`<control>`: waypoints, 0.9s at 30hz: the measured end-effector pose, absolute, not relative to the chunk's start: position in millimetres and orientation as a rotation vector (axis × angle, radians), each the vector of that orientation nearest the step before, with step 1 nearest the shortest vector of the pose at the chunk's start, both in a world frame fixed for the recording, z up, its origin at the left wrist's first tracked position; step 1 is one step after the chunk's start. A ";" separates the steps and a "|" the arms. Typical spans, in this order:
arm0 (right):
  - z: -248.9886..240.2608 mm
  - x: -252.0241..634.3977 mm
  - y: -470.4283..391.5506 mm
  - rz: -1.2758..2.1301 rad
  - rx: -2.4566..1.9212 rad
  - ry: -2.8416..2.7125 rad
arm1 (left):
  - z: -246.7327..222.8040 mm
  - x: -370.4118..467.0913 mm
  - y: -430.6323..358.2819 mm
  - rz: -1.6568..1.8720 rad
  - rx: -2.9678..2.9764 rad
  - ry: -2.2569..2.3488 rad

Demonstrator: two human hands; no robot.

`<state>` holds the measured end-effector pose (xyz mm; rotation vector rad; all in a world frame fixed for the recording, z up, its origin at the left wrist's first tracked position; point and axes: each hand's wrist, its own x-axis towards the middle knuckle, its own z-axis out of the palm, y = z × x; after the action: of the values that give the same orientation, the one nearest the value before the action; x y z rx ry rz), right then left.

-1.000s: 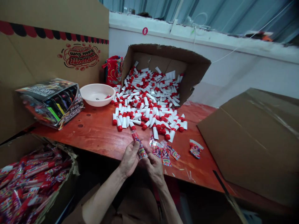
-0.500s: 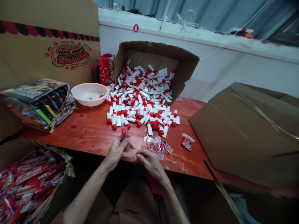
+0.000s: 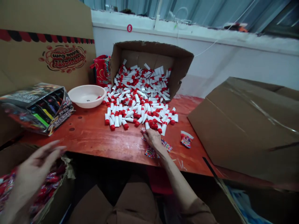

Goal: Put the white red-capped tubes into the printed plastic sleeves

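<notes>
My left hand (image 3: 35, 177) is over the carton of red packaged sweets (image 3: 50, 183) at lower left, fingers stretched out and nothing seen in them. My right hand (image 3: 153, 140) reaches across the red table to a small group of shiny printed sachets (image 3: 150, 152). Its fingers are closed at a sachet's clear edge (image 3: 143, 130), partly hiding the group. Just beyond the fingertips lie many white tubes with red caps (image 3: 137, 105), spilling from a tipped cardboard box (image 3: 184, 67). One more sachet (image 3: 187, 139) lies apart on the right.
A pale plastic bowl (image 3: 86, 96) and a display box of coloured packs (image 3: 44, 107) stand at left. Behind them rises a printed carton (image 3: 46, 18); a red bag (image 3: 101, 71) is beside it. A large cardboard box (image 3: 247, 130) occupies the right side.
My left hand has moved left and down from the table's front edge to over the carton, and the red packet it held is gone. My right hand has moved forward onto the sachets.
</notes>
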<state>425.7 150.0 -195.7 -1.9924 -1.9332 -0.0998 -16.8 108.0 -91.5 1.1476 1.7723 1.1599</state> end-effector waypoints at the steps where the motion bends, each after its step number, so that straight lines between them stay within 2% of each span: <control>1: -195.3 422.7 150.3 -0.104 -1.956 -1.956 | -96.8 6.8 109.0 1.193 1.108 1.614; 3: -191.0 416.2 146.4 -0.133 -1.857 -1.985 | -112.5 56.9 114.2 1.187 1.012 1.332; 6: -178.0 401.5 134.7 -0.209 -1.667 -2.032 | -142.1 129.0 124.7 0.994 0.925 1.043; 9: -163.4 382.6 122.7 -0.201 -1.481 -2.118 | -164.1 184.3 134.6 0.872 0.864 0.889; 11: -157.1 371.9 116.8 -0.113 -1.386 -2.126 | -170.3 206.5 140.4 0.919 0.816 0.861; 19: -175.1 349.0 108.2 0.700 -1.422 -1.274 | -163.7 216.7 147.0 1.131 0.630 0.750; 27: -173.3 339.9 100.2 0.808 -1.389 -1.257 | -177.2 210.8 138.7 1.029 0.706 0.783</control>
<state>339.9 100.2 -173.3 -1.3892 -1.2575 0.8077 210.8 138.7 -177.2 0.7064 0.7833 1.0291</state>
